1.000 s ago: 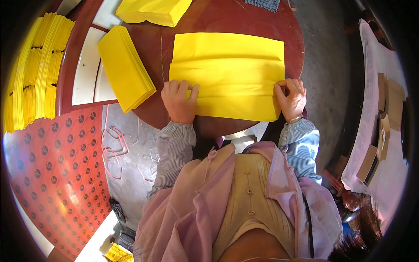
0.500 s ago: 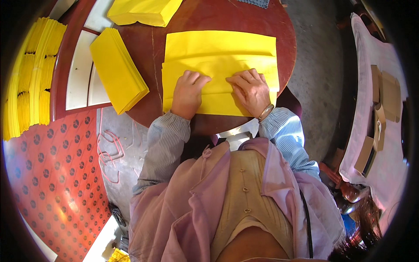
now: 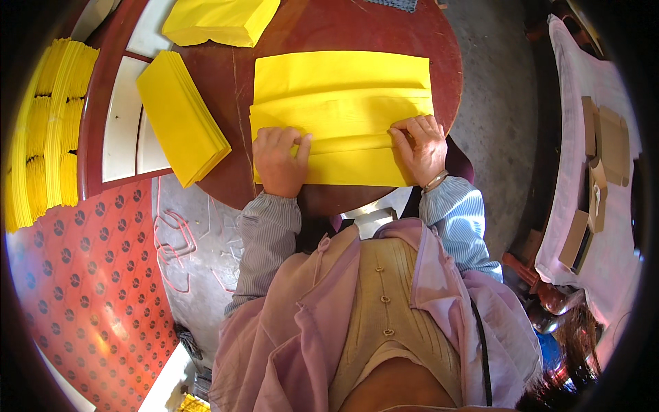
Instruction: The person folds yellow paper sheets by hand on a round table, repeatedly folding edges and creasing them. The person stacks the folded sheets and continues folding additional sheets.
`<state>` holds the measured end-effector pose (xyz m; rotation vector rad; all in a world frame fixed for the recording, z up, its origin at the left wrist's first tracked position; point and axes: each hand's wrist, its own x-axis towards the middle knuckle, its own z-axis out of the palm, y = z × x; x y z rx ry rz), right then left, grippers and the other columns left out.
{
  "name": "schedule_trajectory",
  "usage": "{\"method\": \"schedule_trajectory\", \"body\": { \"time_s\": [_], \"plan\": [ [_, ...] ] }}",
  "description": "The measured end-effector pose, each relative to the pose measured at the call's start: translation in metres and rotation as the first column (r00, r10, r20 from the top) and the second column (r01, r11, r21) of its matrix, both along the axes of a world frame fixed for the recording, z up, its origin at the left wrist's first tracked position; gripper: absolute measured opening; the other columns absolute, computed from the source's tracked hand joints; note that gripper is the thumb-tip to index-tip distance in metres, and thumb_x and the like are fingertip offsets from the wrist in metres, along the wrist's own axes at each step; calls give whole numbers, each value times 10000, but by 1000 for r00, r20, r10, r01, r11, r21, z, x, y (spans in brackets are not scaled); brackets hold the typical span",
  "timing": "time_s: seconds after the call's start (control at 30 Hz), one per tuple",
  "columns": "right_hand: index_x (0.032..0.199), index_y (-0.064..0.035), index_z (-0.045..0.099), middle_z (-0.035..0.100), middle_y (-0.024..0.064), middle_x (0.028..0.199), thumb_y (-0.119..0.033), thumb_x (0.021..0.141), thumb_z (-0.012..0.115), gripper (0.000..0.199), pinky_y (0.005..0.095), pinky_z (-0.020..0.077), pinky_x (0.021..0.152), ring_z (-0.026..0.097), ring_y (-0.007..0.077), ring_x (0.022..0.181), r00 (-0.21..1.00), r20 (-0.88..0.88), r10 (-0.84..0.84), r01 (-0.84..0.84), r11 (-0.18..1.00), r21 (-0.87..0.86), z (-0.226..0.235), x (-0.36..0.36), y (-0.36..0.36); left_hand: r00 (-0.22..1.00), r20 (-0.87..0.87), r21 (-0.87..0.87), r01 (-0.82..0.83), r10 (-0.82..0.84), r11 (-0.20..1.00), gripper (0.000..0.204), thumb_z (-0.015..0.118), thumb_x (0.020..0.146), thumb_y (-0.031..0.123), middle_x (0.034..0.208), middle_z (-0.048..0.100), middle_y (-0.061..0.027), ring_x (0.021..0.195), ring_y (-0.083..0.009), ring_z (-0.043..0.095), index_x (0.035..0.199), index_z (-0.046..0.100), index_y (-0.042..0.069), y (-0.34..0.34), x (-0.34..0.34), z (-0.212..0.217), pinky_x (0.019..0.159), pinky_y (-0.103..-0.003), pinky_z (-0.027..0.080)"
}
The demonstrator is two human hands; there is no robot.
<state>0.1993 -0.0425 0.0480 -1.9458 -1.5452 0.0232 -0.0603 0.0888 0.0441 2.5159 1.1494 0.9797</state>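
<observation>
A yellow sheet (image 3: 343, 72) with several crosswise folds lies on a round dark red table (image 3: 357, 26). It looks like paper or thin cloth; which, I cannot tell. At its near left side my left hand (image 3: 280, 159) is closed on a raised fold, thumb toward the middle. My right hand (image 3: 420, 150) grips the same fold near the right edge, its fingers bent over the sheet. The ridge of the fold runs between both hands, and the near strip of the sheet lies flat toward me.
Left of the sheet lies a stack of folded yellow sheets (image 3: 182, 117); another yellow pile (image 3: 216, 24) sits farther back. Tall yellow bundles (image 3: 51, 130) stand at far left. A pink-covered table (image 3: 604, 254) at right bears open cardboard boxes (image 3: 611, 147).
My hands have moved apart, from the sheet's middle toward its left and right edges, and slightly nearer to me. The raised fold now shows between them.
</observation>
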Motion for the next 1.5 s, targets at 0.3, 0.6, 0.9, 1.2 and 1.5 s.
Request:
{"method": "schedule_trajectory", "body": {
  "time_s": [0.3,0.6,0.9,1.2,1.5],
  "plan": [
    [888,-95,741,711,49,850,-181,878,786,97,441,488,793,641,262,851,998,-23,-59,58,998,-24,-1,-1,7,992,-33,-70,116,-119,991,468,598,870,-22,1372,604,-214,1371,-412,501,1330,642,60,19,15,0,1165,-506,386],
    [865,-103,719,676,47,809,-156,851,781,83,429,471,789,622,258,827,994,-61,-90,88,996,-32,3,-3,7,967,-25,-369,228,-255,901,653,578,992,141,1677,379,-228,1608,-414,239,1613,397,43,27,25,-17,1301,-557,188],
    [1269,-106,709,687,102,1326,-208,895,763,391,467,470,1048,626,307,1220,999,45,28,-33,992,118,-7,-50,41,947,-287,-158,102,-144,982,697,545,1067,393,1722,313,-195,1618,-379,228,1646,353,54,15,38,-34,1306,-550,157],
    [1661,-104,343,307,103,1743,-598,1114,317,737,505,133,1325,223,231,1632,959,248,139,-46,937,-347,-36,-54,78,907,-406,-150,57,-114,987,670,451,1110,395,1755,246,-166,1643,-346,149,1673,295,67,15,41,-35,1323,-525,96],
    [1688,-214,293,202,12,1781,-519,1141,311,626,520,11,1336,127,167,1649,949,316,2,120,922,-367,-44,49,23,886,-459,-104,21,-67,994,694,479,1098,420,1748,267,-166,1637,-343,178,1668,300,66,12,43,-32,1323,-526,107]
  ]
}}
